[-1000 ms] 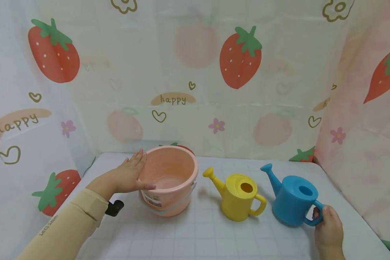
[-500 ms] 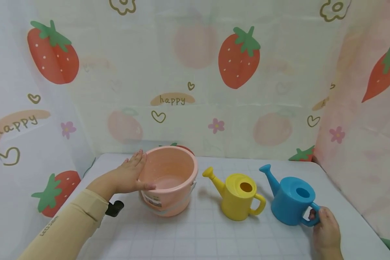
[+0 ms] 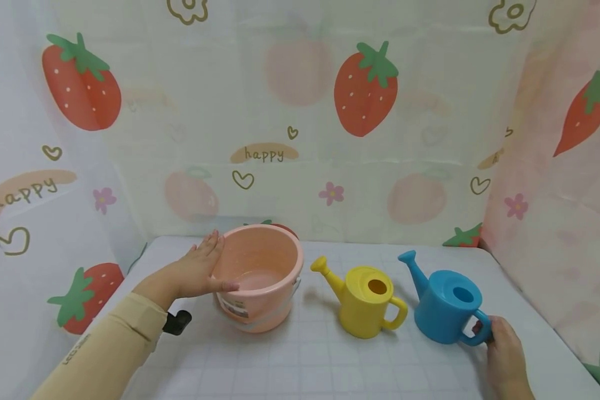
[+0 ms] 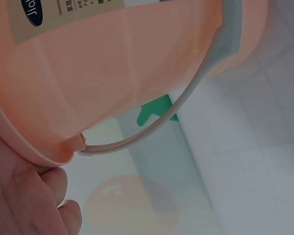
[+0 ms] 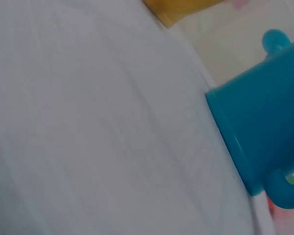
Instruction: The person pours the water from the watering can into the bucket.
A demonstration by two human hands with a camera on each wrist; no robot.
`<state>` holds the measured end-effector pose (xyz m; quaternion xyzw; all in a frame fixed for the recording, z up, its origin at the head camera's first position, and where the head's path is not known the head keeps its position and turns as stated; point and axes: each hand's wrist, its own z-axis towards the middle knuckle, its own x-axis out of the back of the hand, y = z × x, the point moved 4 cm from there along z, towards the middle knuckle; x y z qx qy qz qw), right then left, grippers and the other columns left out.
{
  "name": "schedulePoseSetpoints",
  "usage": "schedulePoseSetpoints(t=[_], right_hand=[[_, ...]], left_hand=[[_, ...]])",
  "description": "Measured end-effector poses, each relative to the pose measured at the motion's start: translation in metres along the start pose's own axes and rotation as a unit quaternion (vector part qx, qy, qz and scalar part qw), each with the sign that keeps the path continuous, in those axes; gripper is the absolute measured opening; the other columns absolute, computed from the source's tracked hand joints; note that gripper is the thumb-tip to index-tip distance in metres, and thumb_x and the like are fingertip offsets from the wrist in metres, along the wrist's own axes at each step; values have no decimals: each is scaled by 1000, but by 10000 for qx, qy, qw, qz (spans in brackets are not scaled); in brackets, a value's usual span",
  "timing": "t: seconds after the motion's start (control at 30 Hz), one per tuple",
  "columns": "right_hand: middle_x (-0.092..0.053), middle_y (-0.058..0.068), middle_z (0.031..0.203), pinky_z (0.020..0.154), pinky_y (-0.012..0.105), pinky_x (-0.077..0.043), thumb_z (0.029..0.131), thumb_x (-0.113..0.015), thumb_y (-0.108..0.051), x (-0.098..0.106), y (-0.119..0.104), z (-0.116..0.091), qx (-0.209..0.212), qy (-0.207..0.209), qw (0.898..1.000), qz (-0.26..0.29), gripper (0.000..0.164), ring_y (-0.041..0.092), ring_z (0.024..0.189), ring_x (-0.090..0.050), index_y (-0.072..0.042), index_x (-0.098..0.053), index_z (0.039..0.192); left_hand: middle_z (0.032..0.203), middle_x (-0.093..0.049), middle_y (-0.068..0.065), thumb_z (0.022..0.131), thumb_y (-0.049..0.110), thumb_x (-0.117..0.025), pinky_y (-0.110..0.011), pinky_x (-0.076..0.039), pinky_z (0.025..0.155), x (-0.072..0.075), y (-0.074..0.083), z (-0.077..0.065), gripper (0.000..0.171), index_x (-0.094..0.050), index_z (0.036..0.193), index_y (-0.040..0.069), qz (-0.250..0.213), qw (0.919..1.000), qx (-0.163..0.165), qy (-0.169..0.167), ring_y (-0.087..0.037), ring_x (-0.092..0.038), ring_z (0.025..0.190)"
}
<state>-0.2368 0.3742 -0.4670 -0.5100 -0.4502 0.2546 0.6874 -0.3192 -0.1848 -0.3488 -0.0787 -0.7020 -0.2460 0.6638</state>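
My left hand rests on the rim of a pink bucket, its fingers fairly straight along the left side and the thumb over the front. In the left wrist view the fingers lie by the rim, near where the pale bucket handle attaches. At the far right my right hand holds the handle of a blue watering can, with fingertips showing through the loop. That can is upright, its spout toward the left. Between bucket and blue can stands a yellow watering can, touched by neither hand.
The table has a white gridded cover. Printed cloth walls with strawberries close off the back and both sides. A black wrist piece sticks out below the left sleeve.
The blue watering can has shifted slightly left and back, with the right hand at its handle. That hand has turned a little. The left hand and bucket stay as they were.
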Motion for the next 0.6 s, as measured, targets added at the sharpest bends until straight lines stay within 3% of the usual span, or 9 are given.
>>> schedulePoseSetpoints(t=[0.1, 0.2, 0.27, 0.37, 0.4, 0.47, 0.6], right_hand=[[-44, 19, 113, 101, 54, -30, 100, -11, -41, 8, -8, 7, 75, 173, 9993, -323, 57, 26, 107, -43, 5, -42, 113], [-46, 16, 116, 102, 44, -33, 99, -24, -41, 16, -23, 17, 312, 293, 9991, 73, 51, 18, 106, -47, 3, -42, 118], [-46, 17, 121, 102, 47, -32, 99, -29, -41, 20, -40, 22, 562, 131, 9983, -23, 51, 20, 111, -46, 2, -40, 124], [-40, 24, 132, 96, 57, -33, 98, -33, -40, 21, -74, 25, 1179, -349, 9906, -607, 56, 38, 122, -37, 3, -35, 133], [-34, 28, 136, 93, 66, -29, 98, -32, -40, 20, -89, 25, 1369, -597, 9843, -946, 58, 46, 123, -31, 5, -30, 136], [-28, 31, 138, 88, 70, -29, 98, -35, -38, 17, -112, 28, 1832, -876, 9666, -1561, 59, 53, 121, -28, 3, -27, 139], [-18, 33, 141, 89, 73, -21, 96, -42, -38, 2, -150, 35, 2489, -1237, 9241, -2622, 64, 54, 126, -17, -1, -20, 143]], left_hand=[[149, 7, -25, 72, 76, -47, -55, -6, 108, 1, -1, 2, 119, -3, 143, -8, 90, 10000, 3, 27, -38, 2, 138], [150, 5, -24, 71, 78, -46, -55, -8, 108, 0, -2, 3, 119, -4, 144, -7, 184, 9998, 13, 40, -37, 0, 138], [150, 4, -24, 71, 79, -45, -54, -7, 108, 0, -3, 3, 120, -4, 144, -6, 235, 9997, 45, 9, -37, 0, 138], [150, 0, -25, 69, 80, -44, -56, -7, 108, 1, -3, 4, 120, -5, 144, -6, 355, 9994, 58, 15, -39, -3, 137], [149, -2, -26, 69, 81, -44, -57, -7, 107, 3, -2, 3, 120, -7, 144, -5, 381, 9993, 63, 22, -40, -5, 137], [149, -5, -27, 69, 82, -43, -59, -7, 106, 6, 0, 4, 120, -9, 145, -5, 458, 9989, 64, 29, -41, -7, 136], [149, -6, -27, 70, 81, -44, -62, -3, 104, 15, 6, 1, 115, -12, 146, 0, 586, 9981, 168, 58, -43, -5, 136]])
